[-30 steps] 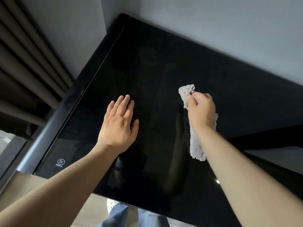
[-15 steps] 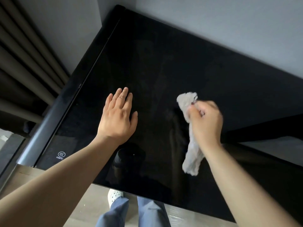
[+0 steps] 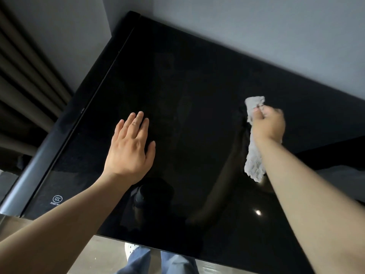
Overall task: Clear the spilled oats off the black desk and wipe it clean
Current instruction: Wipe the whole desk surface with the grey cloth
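Head view: CCC mark (image 3: 57,199) on desk (image 3: 197,86), left fingers (image 3: 136,123) flat, right fingers (image 3: 258,114) clamp cloth (image 3: 253,165).

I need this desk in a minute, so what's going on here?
A person is wiping the black desk. The right hand grips a grey cloth against the glossy top, toward its right side. The left hand lies flat on the desk, fingers straight. No oats show on the surface in this view.
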Demonstrator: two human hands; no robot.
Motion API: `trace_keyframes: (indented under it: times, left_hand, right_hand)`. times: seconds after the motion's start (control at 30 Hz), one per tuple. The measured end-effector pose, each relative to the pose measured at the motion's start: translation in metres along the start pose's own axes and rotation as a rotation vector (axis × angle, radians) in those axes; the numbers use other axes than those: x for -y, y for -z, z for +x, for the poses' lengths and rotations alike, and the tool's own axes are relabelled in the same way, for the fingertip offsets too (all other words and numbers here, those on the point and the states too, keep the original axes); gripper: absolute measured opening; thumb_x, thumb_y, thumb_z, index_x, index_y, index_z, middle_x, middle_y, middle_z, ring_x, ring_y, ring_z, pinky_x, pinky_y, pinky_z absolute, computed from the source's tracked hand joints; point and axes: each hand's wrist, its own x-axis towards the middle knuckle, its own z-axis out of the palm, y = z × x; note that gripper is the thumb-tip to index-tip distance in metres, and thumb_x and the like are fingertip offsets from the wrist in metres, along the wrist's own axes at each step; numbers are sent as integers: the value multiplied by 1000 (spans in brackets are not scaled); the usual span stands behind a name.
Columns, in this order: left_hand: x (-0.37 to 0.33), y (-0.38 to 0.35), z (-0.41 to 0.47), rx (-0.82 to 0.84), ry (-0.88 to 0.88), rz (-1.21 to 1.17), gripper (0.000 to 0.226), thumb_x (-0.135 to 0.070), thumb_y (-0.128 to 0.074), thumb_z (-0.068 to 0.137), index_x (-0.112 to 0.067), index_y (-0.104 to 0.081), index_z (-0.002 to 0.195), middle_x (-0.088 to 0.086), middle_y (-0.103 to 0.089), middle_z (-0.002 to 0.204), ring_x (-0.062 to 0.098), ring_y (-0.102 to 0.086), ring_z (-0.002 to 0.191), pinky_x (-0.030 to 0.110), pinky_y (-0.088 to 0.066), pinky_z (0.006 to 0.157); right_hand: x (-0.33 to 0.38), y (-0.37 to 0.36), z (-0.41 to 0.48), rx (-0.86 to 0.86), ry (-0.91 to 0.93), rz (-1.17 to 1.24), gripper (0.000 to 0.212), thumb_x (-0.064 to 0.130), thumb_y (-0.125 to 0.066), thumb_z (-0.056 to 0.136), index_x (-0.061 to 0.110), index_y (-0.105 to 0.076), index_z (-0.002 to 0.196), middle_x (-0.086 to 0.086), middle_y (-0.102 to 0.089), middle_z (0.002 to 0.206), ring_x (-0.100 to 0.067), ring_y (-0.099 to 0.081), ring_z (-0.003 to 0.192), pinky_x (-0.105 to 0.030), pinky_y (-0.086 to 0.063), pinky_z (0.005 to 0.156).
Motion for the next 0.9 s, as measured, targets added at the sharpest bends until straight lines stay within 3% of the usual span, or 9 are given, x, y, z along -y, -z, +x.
trace_keyframes:
  times: [0.17,0.27,0.33,0.4,0.47,0.53,0.63,0.77,0.9]
  left_hand:
    - [2,-2,1,21,13,14,65,-42,-30,93,-2,-38,143,14,-28,155,27,-18,146,43,-13,120]
    - [1,-1,-1,30,15,18,65,-42,-30,93,-2,-38,144,13,-27,156,26,-17,146,44,-13,120]
    - [0,3,1,18,17,18,65,-42,-31,93,-2,-38,143,13,-28,155,26,-18,146,44,-13,120]
    - [-1,6,6,6,7,16,65,-41,-31,92,-2,-38,143,13,-28,155,26,-19,146,44,-14,119]
    - [-3,5,11,4,0,14,65,-42,-31,92,-2,-38,143,13,-29,155,26,-19,146,44,-14,119]
    - [-4,2,16,9,-8,20,66,-43,-30,92,-2,-38,144,13,-28,155,27,-19,146,44,-13,120]
    - [-6,-2,18,9,-11,26,66,-43,-30,93,-2,-37,144,13,-28,155,27,-18,146,42,-12,120]
    - [-8,-5,17,14,-10,29,66,-43,-29,92,-2,-36,144,14,-27,155,27,-18,146,42,-12,120]
    - [-6,-6,17,22,-11,18,66,-42,-29,92,-1,-37,144,16,-29,154,28,-19,146,42,-12,120]
  right_hand:
    - [15,-3,-94,104,279,-63,17,29,-56,91,18,-62,79,2,-56,97,-21,-57,84,-28,-37,70]
    - [19,18,-152,412,284,75,20,26,-61,86,23,-59,66,9,-56,88,-9,-58,73,-28,-45,65]
    - [25,35,-164,612,251,238,29,17,-64,82,25,-57,55,9,-57,80,-7,-59,69,-20,-44,62]
    - [27,44,-140,504,245,266,30,14,-63,79,20,-53,51,5,-53,68,-7,-53,62,-19,-38,57]
    - [23,42,-91,214,205,202,32,18,-61,81,22,-48,52,5,-47,64,-7,-46,59,-23,-33,57]
    - [21,30,-46,64,124,146,29,24,-56,87,20,-52,59,-2,-52,76,-9,-47,65,-27,-34,64]
    - [22,-4,-44,-3,92,-59,27,41,-53,91,16,-64,91,-7,-56,103,-24,-55,92,-32,-39,72]
    - [28,-14,-138,62,361,-105,20,36,-58,88,18,-63,93,1,-57,96,-19,-57,86,-29,-37,67]
    - [12,6,-215,398,520,135,18,34,-60,85,18,-66,84,10,-57,88,-6,-57,76,-21,-45,63]
